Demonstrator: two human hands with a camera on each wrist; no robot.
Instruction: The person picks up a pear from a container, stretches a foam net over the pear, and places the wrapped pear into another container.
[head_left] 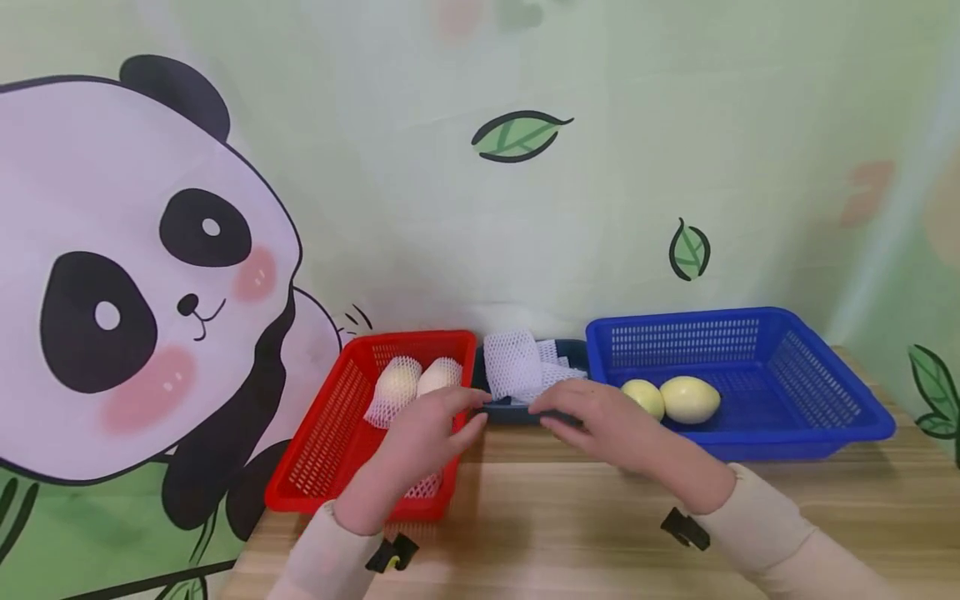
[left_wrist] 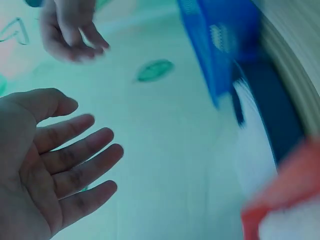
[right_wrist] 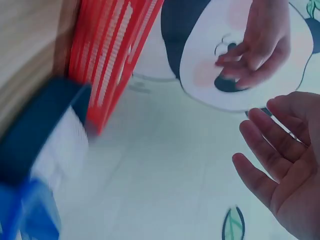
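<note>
My left hand (head_left: pixel 428 425) hovers by the right rim of the red basket (head_left: pixel 300 467), its fingers spread and holding nothing. Facing it, my right hand (head_left: pixel 600 417) hangs near the front of the dark bin (head_left: pixel 517 414), also without anything in its grasp. White foam net sleeves (head_left: pixel 513 364) lie in that bin. Inside the red basket are pale yellow fruits in foam nets (head_left: pixel 399 381), partly hidden by my left hand. Two bare yellow fruits (head_left: pixel 690 400) lie in the blue basket (head_left: pixel 817 408), one partly behind my right hand. Both wrist views show relaxed, empty fingers.
The three containers stand side by side on a wooden table (head_left: pixel 540 517), against a wall cloth (head_left: pixel 420 208) printed with a panda and leaves. The blue basket stands at the right, the red at the left, with the dark bin between them.
</note>
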